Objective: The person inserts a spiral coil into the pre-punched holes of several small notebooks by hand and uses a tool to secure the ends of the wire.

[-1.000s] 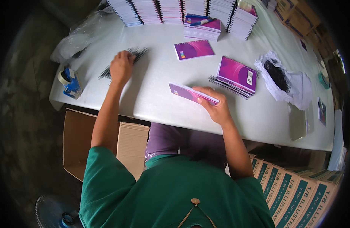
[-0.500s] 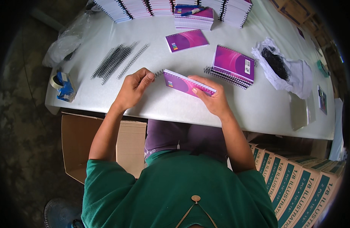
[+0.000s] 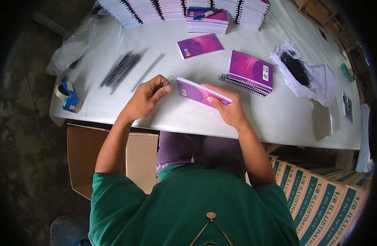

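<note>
My left hand (image 3: pixel 146 97) is closed on a dark spiral binding coil (image 3: pixel 167 81), whose end pokes out past the thumb and fingertips. A small gap separates that end from the left corner of a purple-pink notebook (image 3: pixel 194 92). My right hand (image 3: pixel 227 104) grips this notebook by its right part, thumb on the cover and fingers behind. Punched holes run along its upper long edge, and no coil shows in them. Left of it on the table lie a loose coil (image 3: pixel 148 72) and a heap of coils (image 3: pixel 122 69).
Bound notebooks (image 3: pixel 250 67) are stacked at right, beside a white wrapping (image 3: pixel 319 88) holding dark coils. A loose notebook (image 3: pixel 200 46) lies ahead, with pens (image 3: pixel 207 14) on a pile behind. A tape dispenser (image 3: pixel 69 96) sits at left; an open carton (image 3: pixel 88 153) stands below.
The coil end in my left hand has drawn back from the notebook's corner and tilted upward. My right hand and the notebook have hardly moved.
</note>
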`<action>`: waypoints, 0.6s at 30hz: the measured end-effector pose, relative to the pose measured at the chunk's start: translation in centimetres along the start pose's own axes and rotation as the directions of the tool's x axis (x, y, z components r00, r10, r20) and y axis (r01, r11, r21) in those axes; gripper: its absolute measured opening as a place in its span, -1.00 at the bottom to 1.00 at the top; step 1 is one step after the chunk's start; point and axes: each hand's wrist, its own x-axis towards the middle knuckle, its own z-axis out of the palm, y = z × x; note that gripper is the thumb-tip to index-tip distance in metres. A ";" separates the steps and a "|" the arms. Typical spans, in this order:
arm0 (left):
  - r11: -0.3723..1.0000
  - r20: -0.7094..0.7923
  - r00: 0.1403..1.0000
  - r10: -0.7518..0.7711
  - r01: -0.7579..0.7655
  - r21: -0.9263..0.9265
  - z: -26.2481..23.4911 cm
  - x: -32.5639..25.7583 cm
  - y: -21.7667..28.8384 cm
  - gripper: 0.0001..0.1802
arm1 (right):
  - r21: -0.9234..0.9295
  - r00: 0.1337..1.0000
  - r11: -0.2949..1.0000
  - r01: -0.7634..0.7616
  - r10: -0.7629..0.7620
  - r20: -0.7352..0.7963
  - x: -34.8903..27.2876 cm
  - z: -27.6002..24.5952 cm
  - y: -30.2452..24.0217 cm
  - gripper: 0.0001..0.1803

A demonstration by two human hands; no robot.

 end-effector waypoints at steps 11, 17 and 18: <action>0.946 0.088 0.950 -0.299 0.307 -0.106 -1.0 1.4 1.8 -0.52 | 0.018 0.999 0.999 0.036 -0.036 0.013 0.0 0.0 0.0 -0.66; 0.989 -0.024 0.993 0.118 -0.119 -0.083 -1.8 2.3 1.8 -0.80 | 0.016 0.998 0.999 0.037 -0.038 0.052 -0.1 0.0 -0.3 -0.67; 0.988 0.014 0.996 0.086 -0.087 0.129 -2.2 1.7 3.6 -0.91 | 0.024 0.998 0.999 0.037 -0.038 0.042 -0.1 0.1 -0.3 -0.67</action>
